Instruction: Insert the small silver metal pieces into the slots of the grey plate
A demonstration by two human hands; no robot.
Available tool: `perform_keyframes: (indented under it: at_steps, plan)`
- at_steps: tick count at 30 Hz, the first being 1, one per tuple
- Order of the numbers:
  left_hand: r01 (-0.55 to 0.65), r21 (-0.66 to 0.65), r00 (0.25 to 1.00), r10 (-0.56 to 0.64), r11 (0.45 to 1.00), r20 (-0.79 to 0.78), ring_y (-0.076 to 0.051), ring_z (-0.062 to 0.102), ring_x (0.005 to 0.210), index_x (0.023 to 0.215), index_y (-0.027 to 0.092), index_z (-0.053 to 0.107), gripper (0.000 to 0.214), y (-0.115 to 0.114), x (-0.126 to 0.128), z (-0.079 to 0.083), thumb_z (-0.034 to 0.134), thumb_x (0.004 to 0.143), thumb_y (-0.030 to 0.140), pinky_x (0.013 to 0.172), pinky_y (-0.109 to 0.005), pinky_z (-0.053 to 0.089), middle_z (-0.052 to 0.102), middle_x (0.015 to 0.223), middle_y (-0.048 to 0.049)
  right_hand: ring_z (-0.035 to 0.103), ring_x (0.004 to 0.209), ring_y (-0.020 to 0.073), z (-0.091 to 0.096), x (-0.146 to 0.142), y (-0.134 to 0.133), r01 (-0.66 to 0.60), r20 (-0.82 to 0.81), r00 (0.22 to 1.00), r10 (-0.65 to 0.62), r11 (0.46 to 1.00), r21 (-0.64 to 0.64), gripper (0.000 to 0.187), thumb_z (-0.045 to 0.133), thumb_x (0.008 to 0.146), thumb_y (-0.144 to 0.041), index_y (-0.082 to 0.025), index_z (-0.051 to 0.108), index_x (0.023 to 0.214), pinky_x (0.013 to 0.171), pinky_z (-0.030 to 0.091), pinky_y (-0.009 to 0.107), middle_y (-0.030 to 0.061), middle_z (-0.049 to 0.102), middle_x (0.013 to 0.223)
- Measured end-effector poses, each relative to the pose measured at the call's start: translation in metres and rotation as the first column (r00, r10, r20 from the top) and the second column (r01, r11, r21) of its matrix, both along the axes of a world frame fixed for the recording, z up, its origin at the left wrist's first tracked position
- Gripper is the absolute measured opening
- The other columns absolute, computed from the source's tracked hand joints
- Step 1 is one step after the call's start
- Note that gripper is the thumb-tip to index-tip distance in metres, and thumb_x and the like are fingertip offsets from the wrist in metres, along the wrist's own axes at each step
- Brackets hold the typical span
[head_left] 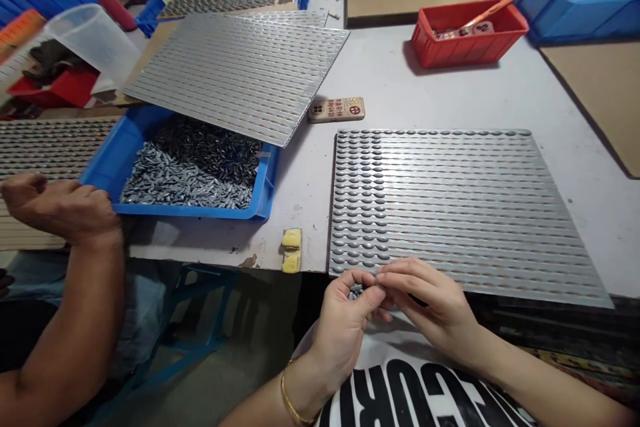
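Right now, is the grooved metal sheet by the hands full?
Partly: the sheet holds grey pieces at left and along the top; the rest looks bare.

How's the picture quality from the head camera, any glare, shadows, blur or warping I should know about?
In the head view, light glares softly off the tilted ridged metal sheet, the red plastic bin casts a soft shadow on its left, and wide-angle distortion stretches the frame's edges; nothing looks badly blurred.

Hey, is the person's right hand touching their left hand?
Touching: the head view shows the fingertips of the right hand pressed against the thumb of the left hand.
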State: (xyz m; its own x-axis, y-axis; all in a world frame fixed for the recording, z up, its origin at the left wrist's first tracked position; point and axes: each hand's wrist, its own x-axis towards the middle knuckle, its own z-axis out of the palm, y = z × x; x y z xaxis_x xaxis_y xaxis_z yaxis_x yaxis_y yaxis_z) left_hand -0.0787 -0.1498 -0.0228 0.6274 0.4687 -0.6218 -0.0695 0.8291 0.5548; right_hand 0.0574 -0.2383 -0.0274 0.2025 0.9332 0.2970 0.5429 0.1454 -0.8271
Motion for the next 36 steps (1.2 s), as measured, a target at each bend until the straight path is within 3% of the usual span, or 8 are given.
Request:
perform_keyframes:
  at_steps: [4,7,9,12,17,23,32,36]
  plan:
    - [0.109,-0.082,0.993,-0.111,0.991,-0.028,-0.013,0.063,0.065,0.082,0.011,0.064,0.018,-0.003,-0.006,0.001,0.075,0.074,0.022,0.063,-0.025,0.053,0.066,0.078,-0.0053,0.063,0.09,0.0196,-0.002,0.002,-0.009,-0.026,0.052,0.998,0.024,0.999,0.039,0.033,0.051,0.089,-0.005,-0.02,0.061,0.117,0.077,0.054,0.034,0.008,0.067,0.098]
    - [0.133,-0.188,0.988,-0.145,0.973,-0.051,-0.017,0.066,0.067,0.091,0.009,0.065,0.021,0.004,-0.015,0.006,0.067,0.082,0.029,0.061,-0.026,0.053,0.069,0.083,-0.0109,0.063,0.083,0.0183,-0.008,0.009,-0.013,0.053,0.086,0.995,-0.054,0.998,0.024,0.026,0.054,0.089,-0.006,-0.019,0.064,0.108,0.071,0.053,0.032,0.0072,0.066,0.092]
    - [0.03,-0.209,0.995,-0.049,0.978,-0.085,-0.017,0.066,0.066,0.092,0.01,0.065,0.024,0.011,-0.02,0.011,0.06,0.087,0.033,0.059,-0.026,0.052,0.069,0.085,-0.0125,0.062,0.082,0.0178,-0.014,0.014,-0.013,0.111,0.156,0.981,-0.114,0.993,0.026,0.023,0.054,0.088,-0.006,-0.02,0.064,0.104,0.069,0.052,0.03,0.0068,0.066,0.091]
    - [-0.177,-0.198,0.98,0.154,0.964,-0.127,-0.016,0.063,0.065,0.087,0.012,0.064,0.022,0.015,-0.026,0.011,0.056,0.089,0.032,0.06,-0.027,0.051,0.066,0.078,-0.0091,0.061,0.081,0.0175,-0.027,0.018,-0.009,0.096,0.313,0.944,-0.101,0.995,0.031,0.022,0.053,0.089,-0.006,-0.02,0.065,0.103,0.07,0.051,0.03,0.0065,0.067,0.091]
    - [-0.199,-0.376,0.976,0.149,0.905,-0.16,-0.011,0.053,0.057,0.093,0.009,0.066,0.019,0.004,-0.029,-0.002,0.054,0.085,0.022,0.05,-0.022,0.041,0.058,0.07,-0.0042,0.06,0.081,0.0178,-0.039,0.016,-0.003,0.071,0.511,0.857,-0.067,0.997,0.012,0.022,0.051,0.091,-0.009,-0.019,0.066,0.104,0.069,0.05,0.029,0.0074,0.068,0.092]
    - [-0.039,-0.182,0.999,0.033,0.983,-0.035,-0.015,0.06,0.065,0.107,0.011,0.061,0.024,-0.001,-0.033,-0.003,0.056,0.085,0.021,0.056,-0.025,0.045,0.065,0.08,-0.0079,0.061,0.087,0.0202,-0.036,0.015,-0.002,0.066,0.578,0.816,-0.036,0.997,-0.031,0.025,0.048,0.092,-0.008,-0.018,0.066,0.106,0.074,0.052,0.032,0.0093,0.067,0.095]
    - [0.04,-0.124,0.999,-0.044,0.991,-0.031,-0.017,0.067,0.073,0.098,0.015,0.054,0.017,0.001,-0.025,0.001,0.06,0.088,0.027,0.069,-0.029,0.053,0.07,0.093,-0.0114,0.061,0.083,0.0199,-0.037,0.014,-0.001,0.076,0.605,0.796,-0.035,0.996,-0.041,0.024,0.048,0.089,-0.004,-0.016,0.066,0.1,0.069,0.051,0.03,0.0091,0.066,0.089]
    - [0.019,-0.132,0.998,-0.026,0.991,-0.05,-0.018,0.069,0.08,0.101,0.015,0.055,0.021,0.001,-0.022,0.002,0.063,0.087,0.029,0.076,-0.03,0.054,0.07,0.099,-0.0126,0.062,0.086,0.0194,-0.033,0.014,-0.001,0.093,0.545,0.836,-0.058,0.995,-0.037,0.024,0.049,0.091,-0.008,-0.018,0.065,0.104,0.071,0.051,0.031,0.0085,0.066,0.093]
